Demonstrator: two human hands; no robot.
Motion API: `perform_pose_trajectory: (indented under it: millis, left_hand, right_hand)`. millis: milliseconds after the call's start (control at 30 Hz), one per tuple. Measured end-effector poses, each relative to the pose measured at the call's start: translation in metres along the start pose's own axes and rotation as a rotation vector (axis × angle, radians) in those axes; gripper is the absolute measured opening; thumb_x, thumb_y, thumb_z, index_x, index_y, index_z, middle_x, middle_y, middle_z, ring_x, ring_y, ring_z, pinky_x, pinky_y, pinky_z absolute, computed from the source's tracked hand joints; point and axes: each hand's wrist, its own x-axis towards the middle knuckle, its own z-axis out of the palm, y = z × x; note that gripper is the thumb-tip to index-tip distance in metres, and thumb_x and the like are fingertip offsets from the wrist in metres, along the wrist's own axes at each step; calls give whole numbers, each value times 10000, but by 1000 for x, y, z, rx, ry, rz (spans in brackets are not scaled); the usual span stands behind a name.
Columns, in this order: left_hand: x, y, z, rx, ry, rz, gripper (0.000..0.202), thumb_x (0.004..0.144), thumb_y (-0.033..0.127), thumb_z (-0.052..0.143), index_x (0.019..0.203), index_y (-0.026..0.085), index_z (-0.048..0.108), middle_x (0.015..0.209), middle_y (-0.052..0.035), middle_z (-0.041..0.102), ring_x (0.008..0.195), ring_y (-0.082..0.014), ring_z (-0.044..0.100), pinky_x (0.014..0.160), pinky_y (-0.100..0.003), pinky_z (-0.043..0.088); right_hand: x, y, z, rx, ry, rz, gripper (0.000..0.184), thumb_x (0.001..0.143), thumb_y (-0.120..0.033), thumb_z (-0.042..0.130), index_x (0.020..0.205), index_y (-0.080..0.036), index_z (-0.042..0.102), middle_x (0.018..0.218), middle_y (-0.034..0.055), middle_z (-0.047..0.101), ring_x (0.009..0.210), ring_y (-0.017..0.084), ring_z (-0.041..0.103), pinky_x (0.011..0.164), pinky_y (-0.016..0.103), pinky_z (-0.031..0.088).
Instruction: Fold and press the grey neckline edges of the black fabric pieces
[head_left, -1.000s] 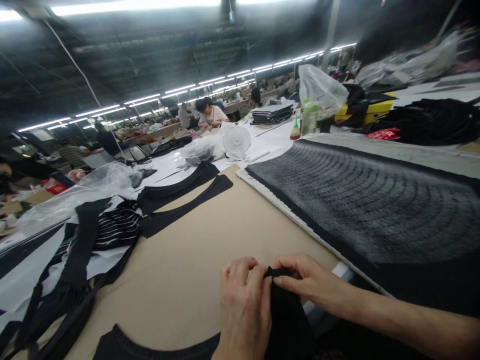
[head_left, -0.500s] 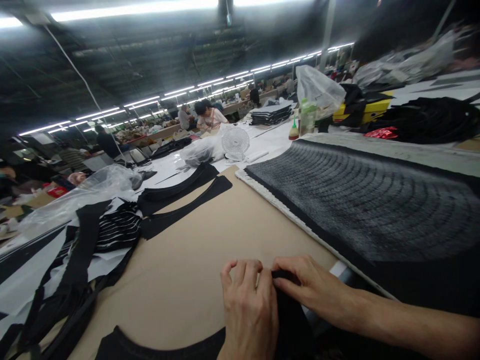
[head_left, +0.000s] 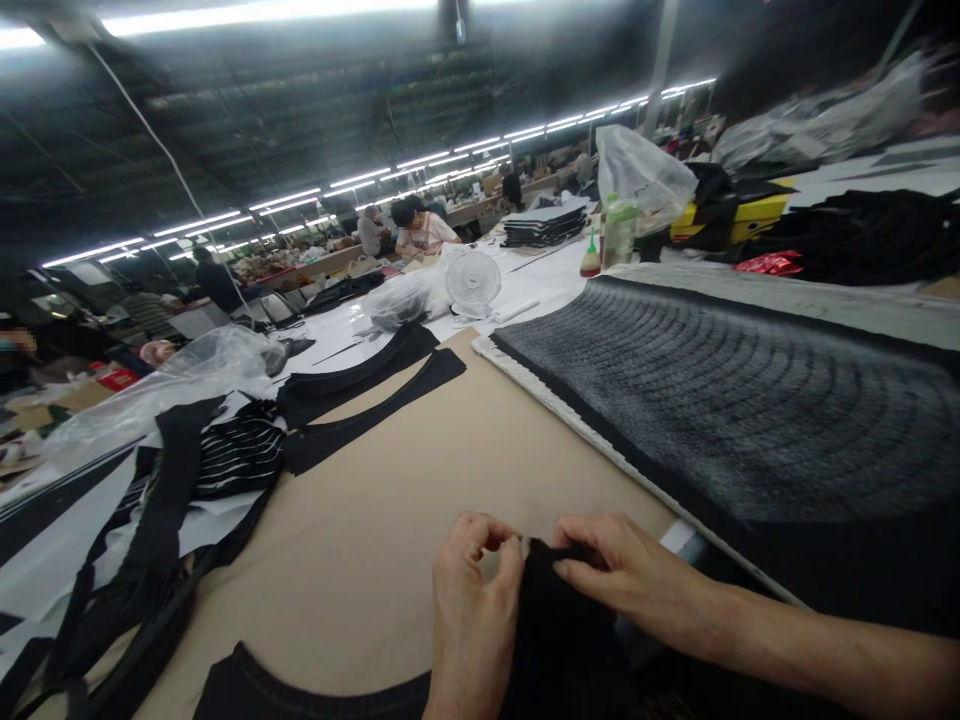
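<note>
Near the bottom of the head view, a piece of black fabric hangs at the near edge of the beige board. The fingertips of my left hand are closed in a pinch on its upper left edge. To the right, my right hand pinches the same fabric between thumb and fingers, a short gap from the left one. A curved black fabric piece lies on the board at lower left and passes behind my left wrist. The lower part of the held fabric is lost in shadow.
Two stacks of curved black pieces lie across the beige board. A pale-edged board with black, grey-dusted fabric stands at right. Black strips and paper crowd the left. Beyond are a small fan and bottles.
My left hand has turned from lying over the fabric, knuckles up, to a thumb-and-finger pinch at its edge. More black fabric shows between the hands. My right hand keeps its pinch, shifting slightly.
</note>
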Motion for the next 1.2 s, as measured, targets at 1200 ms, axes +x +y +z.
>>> perform_pose_trajectory:
  millis: [1200]
  left_hand:
    - [-52, -67, 51, 754, -3, 598, 575, 755, -3, 452, 1312, 124, 521, 984, -85, 591, 896, -227, 526, 811, -374, 455]
  right_hand:
    - [40, 52, -30, -997, -41, -1050, 347, 1010, -108, 327, 812, -161, 607, 780, 28, 592, 786, 150, 508, 800, 317, 370]
